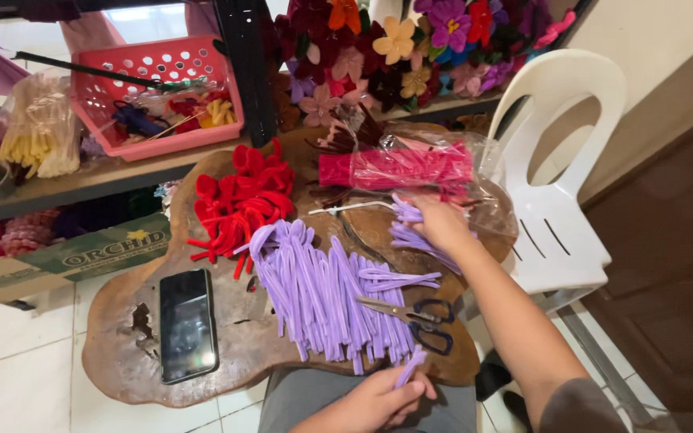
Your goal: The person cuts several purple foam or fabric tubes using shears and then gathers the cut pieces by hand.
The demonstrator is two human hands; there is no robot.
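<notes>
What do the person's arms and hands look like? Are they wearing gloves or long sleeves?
No gloves: the left hand and the right hand are both bare, with no rings, watch or bracelet showing. The right forearm is uncovered up to a short grey-brown fabric sleeve at the upper arm. The left arm is mostly out of view.

Wooden slab table [114,321]: rough, matt, cracked. Lilac chenille stems [322,293]: fuzzy, matt. Red chenille loops [242,200]: fuzzy. Phone [187,324]: glossy glass. Scissors [411,313]: metal blades, dark plastic handles. Pink stems in clear glossy plastic bag [399,167]. Pink plastic basket [154,72]. White smooth plastic chair [563,232].
</notes>
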